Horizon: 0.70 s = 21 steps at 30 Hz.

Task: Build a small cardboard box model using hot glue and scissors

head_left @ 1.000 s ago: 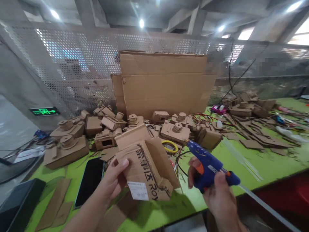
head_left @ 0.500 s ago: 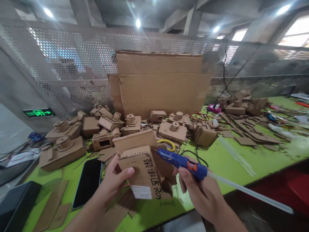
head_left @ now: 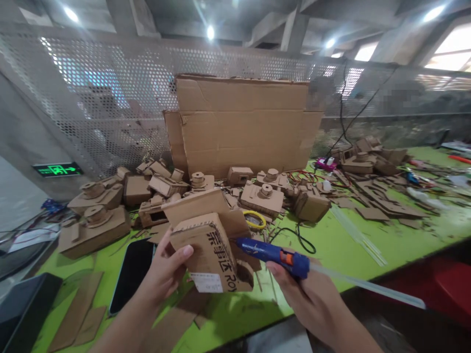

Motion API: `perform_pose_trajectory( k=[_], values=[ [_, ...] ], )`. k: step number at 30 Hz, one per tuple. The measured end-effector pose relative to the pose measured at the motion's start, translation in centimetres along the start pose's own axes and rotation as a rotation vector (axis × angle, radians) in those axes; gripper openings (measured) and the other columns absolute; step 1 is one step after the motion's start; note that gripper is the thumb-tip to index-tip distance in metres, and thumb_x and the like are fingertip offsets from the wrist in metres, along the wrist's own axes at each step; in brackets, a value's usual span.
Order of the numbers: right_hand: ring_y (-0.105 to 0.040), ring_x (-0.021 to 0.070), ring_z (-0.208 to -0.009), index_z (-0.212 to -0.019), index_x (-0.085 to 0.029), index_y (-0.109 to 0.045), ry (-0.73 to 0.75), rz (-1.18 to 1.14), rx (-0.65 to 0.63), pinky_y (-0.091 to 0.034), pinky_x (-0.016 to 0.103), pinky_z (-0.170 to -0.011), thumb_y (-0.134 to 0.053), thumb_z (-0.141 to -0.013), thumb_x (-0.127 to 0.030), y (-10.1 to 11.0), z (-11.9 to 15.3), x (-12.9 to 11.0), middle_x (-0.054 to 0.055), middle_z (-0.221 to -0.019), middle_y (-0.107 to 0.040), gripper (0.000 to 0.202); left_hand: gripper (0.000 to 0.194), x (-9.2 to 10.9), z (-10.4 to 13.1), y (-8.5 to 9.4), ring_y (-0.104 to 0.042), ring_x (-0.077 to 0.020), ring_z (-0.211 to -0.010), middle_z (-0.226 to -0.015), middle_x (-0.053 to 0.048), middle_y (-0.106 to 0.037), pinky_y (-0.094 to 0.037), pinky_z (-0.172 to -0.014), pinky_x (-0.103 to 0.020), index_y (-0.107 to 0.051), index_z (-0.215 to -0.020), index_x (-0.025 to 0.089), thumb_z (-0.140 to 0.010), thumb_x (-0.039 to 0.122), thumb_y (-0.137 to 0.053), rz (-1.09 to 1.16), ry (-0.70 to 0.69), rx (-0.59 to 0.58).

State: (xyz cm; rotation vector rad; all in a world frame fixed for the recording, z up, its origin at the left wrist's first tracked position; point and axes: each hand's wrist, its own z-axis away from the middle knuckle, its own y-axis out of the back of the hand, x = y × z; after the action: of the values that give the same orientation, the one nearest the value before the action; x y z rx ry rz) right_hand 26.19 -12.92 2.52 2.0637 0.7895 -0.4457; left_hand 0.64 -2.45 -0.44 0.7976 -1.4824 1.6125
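My left hand (head_left: 170,262) grips a partly built cardboard box (head_left: 200,250) by its left side, thumb on the face with black printed characters and a white label. A raised cardboard flap stands behind that face. In my right hand (head_left: 305,289) is a blue hot glue gun (head_left: 265,252) with an orange part, a long clear glue stick (head_left: 368,284) sticking out of its back end. The gun's nozzle points left at the box's right edge; whether it touches is hard to make out.
Several cardboard camera models (head_left: 261,198) crowd the green table (head_left: 368,235) in front of an upright cardboard sheet (head_left: 243,132). A phone (head_left: 132,274) lies at left near cardboard strips (head_left: 75,314). Spare glue sticks (head_left: 358,235), a yellow ring (head_left: 254,219) and cardboard scraps (head_left: 390,198) lie to the right.
The cardboard box has shifted slightly left and tilted in my left hand. The glue gun has moved a little left and down along the box's right edge.
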Motion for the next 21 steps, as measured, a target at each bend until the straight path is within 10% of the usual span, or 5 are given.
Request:
perform_pose_trajectory(
  k=[21],
  values=[
    [-0.050,0.0151,-0.045,-0.062,-0.023,-0.055,-0.266,-0.059,-0.199,-0.037,0.024,-0.043,-0.048,-0.102,-0.058,2.2,1.8,1.9,-0.001,-0.050,-0.052,0.054,0.058,1.7,-0.5,-0.3,-0.078,-0.0303,-0.092,-0.094,-0.007,-0.083,-0.064,-0.084,-0.037,-0.076,-0.106,0.019,-0.053,0.022,-0.098,0.107,-0.074,0.073]
  ],
)
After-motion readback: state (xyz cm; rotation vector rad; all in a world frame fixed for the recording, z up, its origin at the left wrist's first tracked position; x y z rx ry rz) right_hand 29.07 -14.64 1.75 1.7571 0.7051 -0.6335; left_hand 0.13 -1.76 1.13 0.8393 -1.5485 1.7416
